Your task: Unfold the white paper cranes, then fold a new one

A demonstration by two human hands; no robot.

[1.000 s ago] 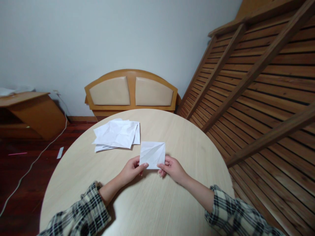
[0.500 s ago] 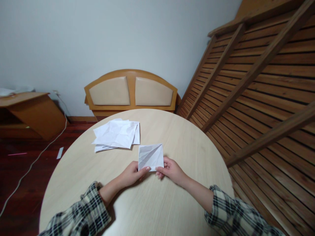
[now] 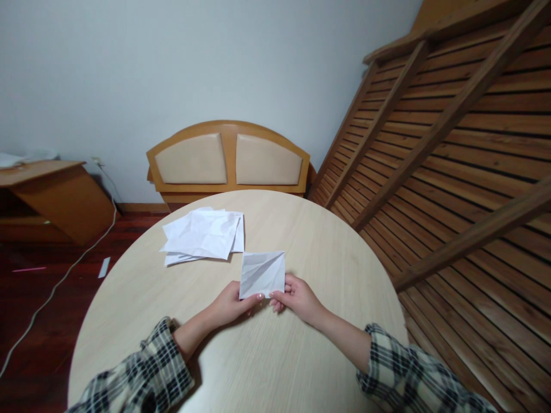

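Note:
A small folded sheet of white paper (image 3: 262, 272), roughly square, is held above the middle of the table. Diagonal creases fan out from its upper right corner. My left hand (image 3: 230, 302) pinches its lower left corner, thumb in front and fingers behind. At the lower right corner my right hand (image 3: 299, 297) grips the same paper, with the thumb on the near face and some fingertips showing below the edge. The fingers behind the paper are partly hidden. Beyond it to the left lies a loose pile of creased white paper sheets (image 3: 202, 232).
The round pale wooden table (image 3: 327, 252) stands before a headboard with two beige panels (image 3: 269, 159). A slatted wooden frame (image 3: 456, 160) leans along the right. At the left are a wooden cabinet (image 3: 60, 195) and a white cable (image 3: 54, 292) on the dark red floor.
The held paper has tilted very slightly, with both hands keeping their grip on its lower corners. The view has shifted a touch; the paper pile lies as before.

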